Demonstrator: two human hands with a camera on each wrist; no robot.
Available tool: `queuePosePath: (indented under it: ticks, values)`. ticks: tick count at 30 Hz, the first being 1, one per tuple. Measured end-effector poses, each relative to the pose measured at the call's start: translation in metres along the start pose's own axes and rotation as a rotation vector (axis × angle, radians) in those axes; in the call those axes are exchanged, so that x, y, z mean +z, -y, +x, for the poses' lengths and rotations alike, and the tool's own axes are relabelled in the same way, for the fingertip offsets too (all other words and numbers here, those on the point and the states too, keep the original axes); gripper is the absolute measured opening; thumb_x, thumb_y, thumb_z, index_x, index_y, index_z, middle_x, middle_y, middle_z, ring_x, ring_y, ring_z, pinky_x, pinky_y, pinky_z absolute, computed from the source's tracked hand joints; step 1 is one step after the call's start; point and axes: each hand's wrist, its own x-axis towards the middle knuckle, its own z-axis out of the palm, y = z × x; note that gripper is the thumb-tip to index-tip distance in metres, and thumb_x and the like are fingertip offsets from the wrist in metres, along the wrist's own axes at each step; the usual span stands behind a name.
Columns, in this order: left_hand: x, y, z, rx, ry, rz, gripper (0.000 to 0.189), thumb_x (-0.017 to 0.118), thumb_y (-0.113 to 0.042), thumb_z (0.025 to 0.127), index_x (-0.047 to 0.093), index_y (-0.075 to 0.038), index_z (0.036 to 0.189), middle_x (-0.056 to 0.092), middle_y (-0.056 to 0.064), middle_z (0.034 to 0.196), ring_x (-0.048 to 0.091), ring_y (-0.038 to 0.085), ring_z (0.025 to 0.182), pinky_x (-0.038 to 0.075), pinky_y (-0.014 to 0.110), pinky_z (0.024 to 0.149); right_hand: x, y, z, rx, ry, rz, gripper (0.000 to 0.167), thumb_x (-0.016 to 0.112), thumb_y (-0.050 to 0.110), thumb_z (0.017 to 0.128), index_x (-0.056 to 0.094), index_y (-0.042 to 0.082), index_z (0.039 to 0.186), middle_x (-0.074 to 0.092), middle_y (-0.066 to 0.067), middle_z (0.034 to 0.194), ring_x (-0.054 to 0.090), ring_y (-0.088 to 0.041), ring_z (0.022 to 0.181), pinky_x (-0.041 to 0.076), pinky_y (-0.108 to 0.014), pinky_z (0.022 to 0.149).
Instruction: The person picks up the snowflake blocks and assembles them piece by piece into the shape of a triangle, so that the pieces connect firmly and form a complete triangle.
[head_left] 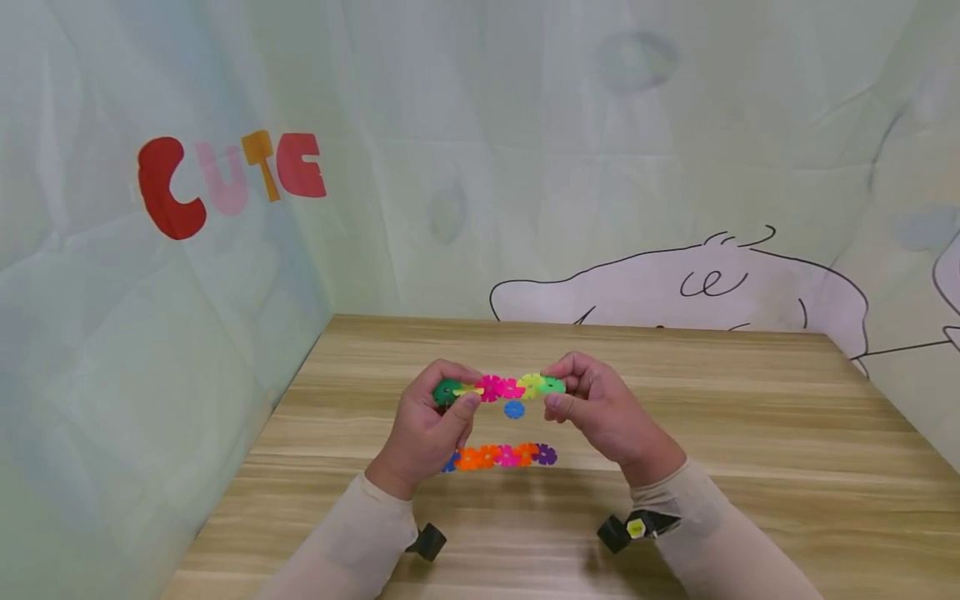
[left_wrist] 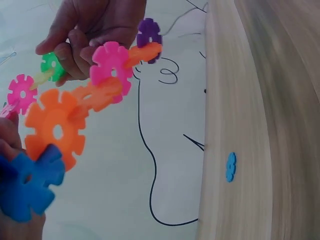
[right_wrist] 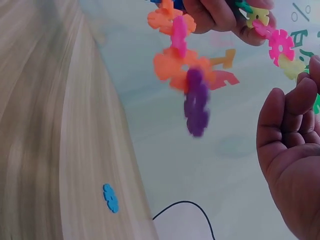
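A chain of interlocking snowflake discs (head_left: 491, 388), dark green, yellow, pink and light green, spans the space between both hands above the table. My left hand (head_left: 427, 425) pinches its left part near the dark green and yellow discs. At the other end, my right hand (head_left: 600, 408) holds the light green disc (head_left: 553, 385) between thumb and fingers. A second row of blue, orange, pink and purple discs (left_wrist: 56, 127) extends from under the left hand, off the table. Whether both rows are joined is hidden by that hand. One loose blue disc (right_wrist: 110, 198) lies flat on the table.
The wood-grain table (head_left: 750, 417) reaches back to a pale fabric backdrop (head_left: 465, 150) with a cartoon drawing. Coloured letters (head_left: 172, 187) mark the left side wall. Black camera mounts (head_left: 617, 533) sit on both wrists, low over the table.
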Motion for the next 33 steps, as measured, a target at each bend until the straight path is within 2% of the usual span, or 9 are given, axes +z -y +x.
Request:
queuePosePath:
  ticks: [7,14,17,20,24,26,28,31,33]
  values:
    - [0.001,-0.001,0.0,-0.011,0.014,0.013,0.014,0.054,0.008,0.103,0.055,0.006,0.117,0.047,0.012,0.058,0.046,0.019,0.044,0.045,0.026,0.041,-0.005,0.003,0.001,-0.005,-0.008,-0.055,0.023,0.063,0.0,0.102,0.057,-0.004,0.124,0.065,-0.004,0.095,0.066,-0.014,0.084,0.059,-0.027,0.081]
    - [-0.006,0.0,0.002,-0.097,-0.015,0.076,0.012,0.052,0.003,0.106,0.055,0.001,0.117,0.047,0.007,0.059,0.046,0.018,0.044,0.045,0.026,0.042,-0.02,-0.012,0.009,0.046,0.062,-0.158,0.041,0.064,0.004,0.101,0.053,-0.005,0.139,0.06,-0.008,0.094,0.061,-0.018,0.083,0.059,-0.027,0.08]
    - [-0.007,0.0,0.003,-0.105,-0.024,0.083,0.011,0.052,0.001,0.106,0.055,0.001,0.117,0.047,0.007,0.06,0.046,0.018,0.044,0.045,0.025,0.042,-0.023,-0.025,0.012,0.126,0.056,-0.255,0.042,0.063,0.006,0.102,0.053,0.0,0.142,0.06,-0.008,0.094,0.059,-0.02,0.084,0.056,-0.029,0.078]
    - [-0.006,0.001,0.004,-0.104,-0.028,0.082,0.011,0.052,0.002,0.106,0.055,0.001,0.117,0.046,0.007,0.059,0.046,0.018,0.044,0.044,0.025,0.041,-0.02,-0.039,0.016,0.211,0.057,-0.44,0.035,0.064,0.009,0.101,0.059,0.004,0.136,0.061,-0.006,0.094,0.057,-0.021,0.084,0.052,-0.031,0.073]
    - [-0.006,0.003,0.004,-0.105,-0.031,0.072,0.012,0.052,0.002,0.106,0.055,0.002,0.117,0.046,0.007,0.059,0.046,0.018,0.044,0.044,0.025,0.041,-0.013,-0.053,0.02,0.325,0.128,-0.663,0.04,0.065,0.015,0.101,0.063,0.015,0.141,0.064,-0.004,0.096,0.058,-0.02,0.082,0.051,-0.035,0.071]
    - [-0.006,0.003,0.004,-0.102,-0.03,0.066,0.012,0.052,0.003,0.106,0.055,0.001,0.117,0.046,0.007,0.06,0.046,0.018,0.044,0.044,0.024,0.041,-0.009,-0.058,0.02,0.371,0.178,-0.717,0.046,0.066,0.018,0.101,0.061,0.022,0.147,0.066,-0.004,0.102,0.06,-0.022,0.088,0.052,-0.039,0.077]
    - [-0.006,0.003,0.003,-0.096,-0.026,0.06,0.013,0.051,0.003,0.105,0.055,0.002,0.117,0.046,0.008,0.06,0.046,0.018,0.044,0.044,0.025,0.041,-0.006,-0.06,0.021,0.389,0.218,-0.766,0.053,0.065,0.022,0.102,0.055,0.031,0.153,0.07,-0.006,0.12,0.065,-0.026,0.106,0.055,-0.047,0.092]
    - [-0.005,0.003,0.004,-0.087,-0.018,0.052,0.013,0.051,0.004,0.105,0.054,0.003,0.118,0.046,0.009,0.059,0.046,0.018,0.043,0.044,0.025,0.041,-0.002,-0.062,0.022,0.39,0.268,-0.841,0.056,0.062,0.028,0.104,0.049,0.033,0.158,0.061,-0.008,0.149,0.057,-0.034,0.136,0.044,-0.057,0.115]
    - [-0.006,0.003,0.003,-0.085,-0.014,0.046,0.014,0.05,0.005,0.105,0.054,0.003,0.118,0.046,0.01,0.059,0.046,0.019,0.043,0.044,0.025,0.041,0.0,-0.061,0.023,0.392,0.292,-0.878,0.056,0.06,0.031,0.105,0.047,0.031,0.16,0.051,-0.008,0.16,0.046,-0.036,0.149,0.034,-0.059,0.123]
